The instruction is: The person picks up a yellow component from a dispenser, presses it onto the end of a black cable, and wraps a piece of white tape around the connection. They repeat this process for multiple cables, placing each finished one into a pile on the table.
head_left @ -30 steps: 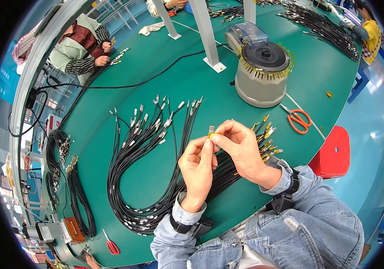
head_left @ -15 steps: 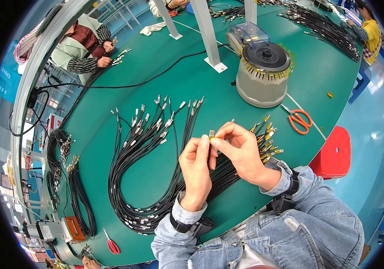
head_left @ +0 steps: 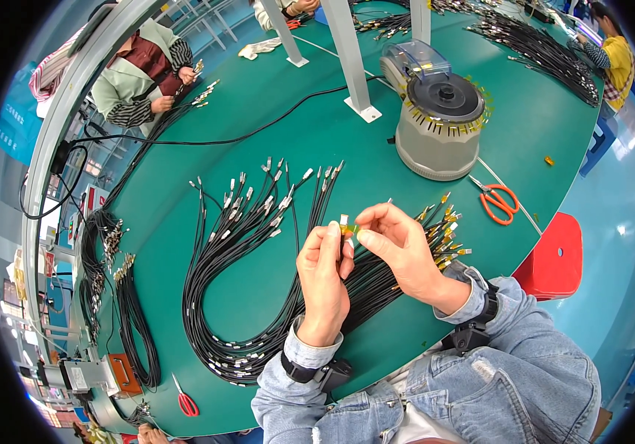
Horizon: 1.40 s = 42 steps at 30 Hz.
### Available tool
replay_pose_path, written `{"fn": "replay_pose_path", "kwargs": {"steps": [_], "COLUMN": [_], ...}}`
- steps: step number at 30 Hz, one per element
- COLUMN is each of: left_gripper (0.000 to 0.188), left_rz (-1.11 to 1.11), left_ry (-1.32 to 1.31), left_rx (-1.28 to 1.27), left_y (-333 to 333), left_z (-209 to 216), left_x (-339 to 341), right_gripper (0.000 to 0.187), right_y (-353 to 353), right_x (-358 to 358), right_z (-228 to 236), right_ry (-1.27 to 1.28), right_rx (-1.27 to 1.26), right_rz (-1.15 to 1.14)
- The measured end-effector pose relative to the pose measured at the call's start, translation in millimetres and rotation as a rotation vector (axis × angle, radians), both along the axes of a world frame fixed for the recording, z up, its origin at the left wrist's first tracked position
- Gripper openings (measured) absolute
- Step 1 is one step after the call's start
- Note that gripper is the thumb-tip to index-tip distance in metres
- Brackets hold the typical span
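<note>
My left hand [head_left: 322, 281] pinches a black cable near its end, thumb against fingers. The cable's silver connector [head_left: 344, 220] points up above the fingertips. A small piece of yellow tape [head_left: 349, 231] is around or against the cable just below the connector, with one end sticking out to the right. Close beside it, my right hand [head_left: 408, 255] has its thumb and index finger apart, near the tape's end. Beneath both hands lies a looped bundle of black cables [head_left: 217, 325]; the cable ends at its right [head_left: 447, 229] carry yellow tape.
A round grey tape dispenser [head_left: 439, 144] with yellow strips round its rim stands beyond my hands. Orange-handled scissors [head_left: 499, 202] lie to the right, red-handled scissors [head_left: 187, 403] at the near left. A metal post [head_left: 353, 66] rises from the table. Other people [head_left: 143, 74] work around it.
My right thumb and index finger have parted and drawn slightly away to the right from the connector. The tape and connector now show more plainly. My left hand keeps its grip.
</note>
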<state>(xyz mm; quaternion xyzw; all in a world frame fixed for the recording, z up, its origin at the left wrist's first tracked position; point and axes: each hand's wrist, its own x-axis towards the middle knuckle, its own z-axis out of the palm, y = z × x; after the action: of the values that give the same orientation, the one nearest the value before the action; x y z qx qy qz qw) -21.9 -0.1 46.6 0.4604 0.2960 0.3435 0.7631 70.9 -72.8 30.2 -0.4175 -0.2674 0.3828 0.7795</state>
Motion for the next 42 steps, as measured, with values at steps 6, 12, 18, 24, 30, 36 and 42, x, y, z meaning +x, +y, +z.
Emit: {"fn": "replay_pose_path", "kwargs": {"steps": [6,12,18,24,30,36,42], "left_gripper": [0.020,0.019,0.019,0.019,0.021,0.018,0.016], "left_rz": [-0.013,-0.014,-0.028,-0.021,-0.036,-0.104,-0.078], "left_ry": [0.004,0.011,0.014,-0.013,-0.046,-0.100,-0.051], "left_rx": [0.029,0.031,0.042,0.051,-0.029,-0.102,-0.035], "left_y": [0,-1,-3,-4,-3,-1,-5], "left_z": [-4,-8,-13,-14,-8,-3,4], "left_x": [1,1,3,2,-1,-6,-3], "right_gripper": [0.006,0.007,0.005,0.003,0.002,0.003,0.006], "right_y": [0,0,-1,-1,0,2,1], "right_x": [5,5,4,3,3,5,8], "right_z": [-5,-6,-8,-7,-10,-11,-10], "right_ry": [-0.067,-0.116,-0.189,-0.257,-0.240,-0.098,0.010], "right_rx": [0.021,0.067,0.084,0.077,0.060,0.031,0.010], "right_rz": [0.043,0.017,-0.024,-0.071,-0.095,-0.014,0.028]}}
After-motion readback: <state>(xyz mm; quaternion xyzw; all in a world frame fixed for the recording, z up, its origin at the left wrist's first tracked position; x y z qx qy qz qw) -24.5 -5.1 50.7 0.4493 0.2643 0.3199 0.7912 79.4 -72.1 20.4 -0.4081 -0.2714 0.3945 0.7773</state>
